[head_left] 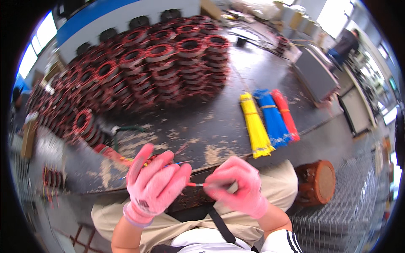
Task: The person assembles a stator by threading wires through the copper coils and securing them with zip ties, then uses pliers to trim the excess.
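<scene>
Both my hands wear pink knitted gloves and are above the near edge of the table. A thin red wire (195,184) with a pale section runs between them. My left hand (155,183) has its fingers bent forward, the index finger lifted, with the wire coming out at its fingertips. Its thumb is hidden. Partly behind it show a ring-shaped motor stator (162,157) and coloured leads. My right hand (237,185) is closed in a pinch on the wire's other end, slightly blurred. Nearby lie bundles of yellow sleeves (255,126), blue sleeves (272,116) and red sleeves (286,114).
Tall stacks of red-wound stators (160,63) cover the far left of the dark worn table (177,122). A grey panel (314,76) stands at the right. A brown wooden stool (318,182) and wire mesh (341,225) are beside my leg. Another person (344,46) sits far right.
</scene>
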`<state>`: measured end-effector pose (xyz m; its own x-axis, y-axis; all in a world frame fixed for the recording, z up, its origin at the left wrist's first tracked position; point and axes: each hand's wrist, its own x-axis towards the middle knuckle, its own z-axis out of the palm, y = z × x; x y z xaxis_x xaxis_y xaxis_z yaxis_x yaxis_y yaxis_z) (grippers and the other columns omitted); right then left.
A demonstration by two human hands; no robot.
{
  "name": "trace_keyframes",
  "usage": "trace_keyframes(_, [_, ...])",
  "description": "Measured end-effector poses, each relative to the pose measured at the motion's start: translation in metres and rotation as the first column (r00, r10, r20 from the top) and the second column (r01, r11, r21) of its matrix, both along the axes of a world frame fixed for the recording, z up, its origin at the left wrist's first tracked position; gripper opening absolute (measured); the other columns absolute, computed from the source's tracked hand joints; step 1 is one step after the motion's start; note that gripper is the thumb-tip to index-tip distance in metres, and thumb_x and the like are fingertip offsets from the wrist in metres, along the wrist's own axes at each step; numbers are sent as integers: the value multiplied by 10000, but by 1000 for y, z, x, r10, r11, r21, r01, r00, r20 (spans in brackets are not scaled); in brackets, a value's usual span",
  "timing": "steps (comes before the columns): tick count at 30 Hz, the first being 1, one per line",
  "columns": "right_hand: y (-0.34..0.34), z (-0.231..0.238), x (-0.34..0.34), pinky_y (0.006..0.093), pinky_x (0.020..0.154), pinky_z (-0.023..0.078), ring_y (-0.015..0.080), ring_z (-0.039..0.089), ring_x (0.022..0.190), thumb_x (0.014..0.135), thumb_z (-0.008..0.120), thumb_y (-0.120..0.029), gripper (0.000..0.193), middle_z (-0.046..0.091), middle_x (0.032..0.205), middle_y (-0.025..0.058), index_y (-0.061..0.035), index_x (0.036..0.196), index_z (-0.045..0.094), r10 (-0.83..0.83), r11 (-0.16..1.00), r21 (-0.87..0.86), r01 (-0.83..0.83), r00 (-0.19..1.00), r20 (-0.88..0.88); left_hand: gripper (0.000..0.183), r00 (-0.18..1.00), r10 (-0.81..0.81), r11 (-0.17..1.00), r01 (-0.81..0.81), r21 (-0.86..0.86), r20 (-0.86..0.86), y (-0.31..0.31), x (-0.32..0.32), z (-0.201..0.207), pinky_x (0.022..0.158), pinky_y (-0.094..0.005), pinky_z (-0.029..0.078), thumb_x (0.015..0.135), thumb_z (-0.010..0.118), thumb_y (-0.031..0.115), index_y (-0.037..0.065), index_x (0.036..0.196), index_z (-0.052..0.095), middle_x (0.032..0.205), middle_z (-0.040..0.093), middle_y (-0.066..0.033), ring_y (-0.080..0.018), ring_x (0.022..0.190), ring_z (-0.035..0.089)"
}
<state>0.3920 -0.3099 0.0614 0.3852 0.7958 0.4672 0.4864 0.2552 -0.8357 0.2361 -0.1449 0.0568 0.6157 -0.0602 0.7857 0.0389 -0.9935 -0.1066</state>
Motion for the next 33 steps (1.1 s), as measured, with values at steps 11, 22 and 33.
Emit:
trace_keyframes(11, [113, -107, 19, 337, 697, 531, 172, 653, 697, 933, 653, -294, 326, 697, 776, 124, 20, 995, 712, 149, 750, -613, -249, 966, -210, 351, 963, 198, 650, -267, -711, -181, 22, -5, -93, 735, -370, 566, 876, 688, -19, 52, 1219, 695, 1111, 574, -138, -288, 884, 676])
trace_keyframes(22, [95, -109, -2, 359, 779, 537, 270, 667, 885, 870, 700, -113, 130, 685, 923, 115, -31, 966, 732, -2, 932, -361, -43, 992, -123, 194, 965, 129, 574, -261, -777, -229, 28, -3, -107, 690, -422, 545, 916, 679, 67, 85, 1103, 630, 1018, 595, -115, -327, 832, 669])
trace_keyframes(33, [84, -102, 9, 364, 827, 531, 288, 644, 970, 836, 710, -14, 172, 691, 1048, 103, -55, 1004, 716, 20, 979, -200, 39, 959, 282, 178, 947, -26, 712, -208, -670, -321, 35, -8, -88, 708, -418, 544, 841, 737, 81, 74, 998, 652, 1009, 596, -104, -319, 855, 665])
